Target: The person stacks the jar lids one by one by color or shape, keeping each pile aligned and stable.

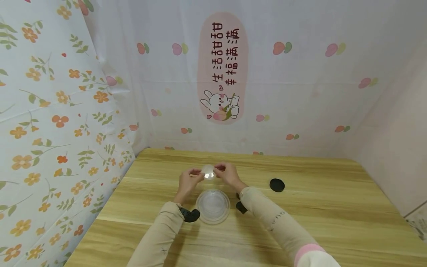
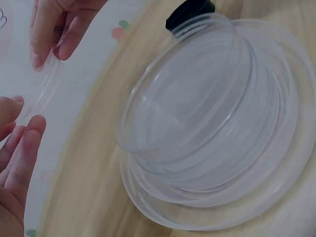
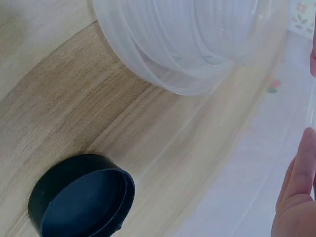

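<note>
Both hands hold a small clear round plastic lid [image 1: 208, 172] above the table, beyond a stack of clear round lids. My left hand [image 1: 189, 182] pinches its left edge between thumb and fingers. On the opposite edge, the thumb and fingers of my right hand [image 1: 228, 173] grip it. The left wrist view shows the lid [image 2: 43, 91] edge-on between the two hands. Below them stands the stack of clear round plastic lids [image 1: 213, 207], widest at the bottom and narrower toward the top. In the right wrist view only part of my right hand [image 3: 297, 190] shows.
A round black cap [image 1: 277, 185] lies hollow side up on the wooden table [image 1: 333, 207], to the right of the stack. Printed white cloth [image 1: 287, 92] hangs behind the table, and flowered cloth [image 1: 60, 141] borders the left side.
</note>
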Demonstrator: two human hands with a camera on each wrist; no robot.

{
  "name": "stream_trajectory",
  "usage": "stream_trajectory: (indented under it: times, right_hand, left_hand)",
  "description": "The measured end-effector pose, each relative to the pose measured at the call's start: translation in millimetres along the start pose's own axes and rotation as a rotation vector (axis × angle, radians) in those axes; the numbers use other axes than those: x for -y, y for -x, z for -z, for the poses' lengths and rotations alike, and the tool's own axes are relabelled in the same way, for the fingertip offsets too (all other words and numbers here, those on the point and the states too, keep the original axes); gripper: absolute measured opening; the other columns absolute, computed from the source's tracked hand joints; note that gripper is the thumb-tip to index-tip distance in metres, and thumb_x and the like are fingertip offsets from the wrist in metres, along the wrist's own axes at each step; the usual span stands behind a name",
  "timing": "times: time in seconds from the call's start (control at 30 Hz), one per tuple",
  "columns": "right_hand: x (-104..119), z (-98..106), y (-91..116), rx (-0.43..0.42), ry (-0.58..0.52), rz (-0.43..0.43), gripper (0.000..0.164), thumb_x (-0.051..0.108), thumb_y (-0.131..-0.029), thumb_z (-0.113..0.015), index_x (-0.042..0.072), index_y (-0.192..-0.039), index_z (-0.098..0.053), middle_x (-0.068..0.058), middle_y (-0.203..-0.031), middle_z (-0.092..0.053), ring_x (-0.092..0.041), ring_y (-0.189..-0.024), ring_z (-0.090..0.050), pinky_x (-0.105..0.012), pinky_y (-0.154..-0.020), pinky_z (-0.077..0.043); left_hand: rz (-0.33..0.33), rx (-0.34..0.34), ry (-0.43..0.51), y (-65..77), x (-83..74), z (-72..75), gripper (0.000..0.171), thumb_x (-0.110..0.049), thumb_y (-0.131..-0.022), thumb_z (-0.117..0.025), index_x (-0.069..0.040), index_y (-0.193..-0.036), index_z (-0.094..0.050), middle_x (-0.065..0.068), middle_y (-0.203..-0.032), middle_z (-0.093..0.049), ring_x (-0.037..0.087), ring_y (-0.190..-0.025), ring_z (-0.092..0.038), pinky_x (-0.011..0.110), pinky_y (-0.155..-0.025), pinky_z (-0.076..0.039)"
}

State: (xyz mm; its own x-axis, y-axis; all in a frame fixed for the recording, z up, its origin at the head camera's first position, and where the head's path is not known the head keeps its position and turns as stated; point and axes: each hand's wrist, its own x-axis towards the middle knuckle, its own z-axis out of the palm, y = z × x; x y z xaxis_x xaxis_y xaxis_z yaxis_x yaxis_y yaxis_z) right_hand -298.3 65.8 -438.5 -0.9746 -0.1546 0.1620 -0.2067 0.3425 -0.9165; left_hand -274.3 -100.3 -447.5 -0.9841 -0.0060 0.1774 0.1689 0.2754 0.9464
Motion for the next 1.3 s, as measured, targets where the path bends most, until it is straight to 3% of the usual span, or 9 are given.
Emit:
stream_trajectory:
  times: [0.17, 0.33, 0.4, 0.57, 0.77, 0.93, 1.1, 1.3]
  right_hand:
    - [4.7, 3.2, 3.7, -0.019, -0.029, -0.004, 0.01, 0.001, -0.081, -0.062, -0.007, -0.086, -0.062, -0.013, -0.077, -0.058, -0.019, -0.065, -0.058, -0.029, -0.059, -0.052]
    - [7.6, 6.8, 11.4, -0.021, -0.027, 0.008, 0.007, 0.0, -0.08, -0.063, -0.006, -0.082, -0.06, -0.012, -0.073, -0.058, -0.021, -0.061, -0.058, -0.029, -0.054, -0.052]
    - [11.5, 9.5, 16.8, -0.015, -0.034, 0.003, 0.006, -0.001, -0.079, -0.062, -0.007, -0.08, -0.059, -0.012, -0.071, -0.058, -0.021, -0.059, -0.057, -0.031, -0.054, -0.052]
    - [12.3, 14.0, 27.9, 0.023, -0.028, -0.005, 0.005, -0.003, -0.079, -0.061, -0.007, -0.08, -0.058, -0.01, -0.07, -0.057, -0.014, -0.057, -0.055, -0.03, -0.054, -0.052]
    - [5.5, 14.5, 38.7, 0.083, -0.011, -0.018, 0.004, -0.001, -0.08, -0.06, -0.004, -0.081, -0.058, -0.008, -0.07, -0.055, -0.014, -0.059, -0.055, -0.034, -0.057, -0.052]
    - [-2.1, 12.4, 48.1, 0.115, 0.001, -0.006, 0.004, -0.003, -0.079, -0.059, -0.005, -0.081, -0.057, -0.007, -0.07, -0.055, -0.013, -0.058, -0.054, -0.029, -0.054, -0.052]
    - [-9.1, 9.7, 54.7, 0.143, -0.005, -0.011, 0.005, -0.004, -0.078, -0.058, -0.005, -0.082, -0.057, -0.008, -0.07, -0.055, -0.012, -0.058, -0.054, -0.027, -0.054, -0.052]
    - [-12.1, 7.6, 61.0, 0.176, -0.021, -0.02, 0.008, -0.004, -0.079, -0.059, -0.007, -0.085, -0.056, -0.009, -0.073, -0.055, -0.012, -0.061, -0.053, -0.029, -0.056, -0.052]
  left_hand:
    - [-0.008, 0.041, 0.051, 2.5, -8.4, 1.8, 0.022, -0.005, -0.078, -0.066, 0.009, -0.093, -0.058, 0.019, -0.084, -0.059, 0.027, -0.066, -0.064, 0.036, -0.062, -0.052]
    - [-0.022, 0.099, 0.054, 18.5, -37.2, 5.7, 0.019, 0.002, -0.079, -0.062, 0.014, -0.091, -0.054, 0.026, -0.083, -0.056, 0.037, -0.067, -0.062, 0.043, -0.063, -0.051]
    - [-0.017, 0.108, 0.038, 21.0, -38.9, 4.5, 0.017, 0.001, -0.079, -0.062, 0.013, -0.089, -0.055, 0.024, -0.081, -0.056, 0.035, -0.065, -0.062, 0.044, -0.062, -0.051]
    - [0.013, 0.151, 0.018, 18.5, -24.3, 1.4, 0.015, -0.001, -0.077, -0.065, 0.005, -0.087, -0.056, 0.013, -0.076, -0.057, 0.024, -0.06, -0.063, 0.04, -0.06, -0.052]
    - [0.016, 0.225, -0.03, 27.0, -24.9, 3.0, 0.015, 0.001, -0.078, -0.063, 0.009, -0.088, -0.055, 0.014, -0.077, -0.057, 0.024, -0.06, -0.063, 0.031, -0.056, -0.052]
    - [0.029, 0.287, -0.038, 32.1, -20.4, 3.6, 0.014, 0.003, -0.078, -0.062, 0.009, -0.088, -0.055, 0.014, -0.077, -0.056, 0.024, -0.061, -0.063, 0.03, -0.055, -0.052]
    - [0.06, 0.311, -0.063, 35.3, -16.6, 3.6, 0.012, 0.002, -0.078, -0.062, 0.007, -0.087, -0.056, 0.012, -0.076, -0.056, 0.023, -0.061, -0.063, 0.032, -0.057, -0.052]
    - [0.049, 0.328, -0.09, 38.9, -9.9, 4.2, 0.012, 0.001, -0.078, -0.063, 0.008, -0.086, -0.058, 0.01, -0.074, -0.057, 0.02, -0.06, -0.062, 0.032, -0.056, -0.052]
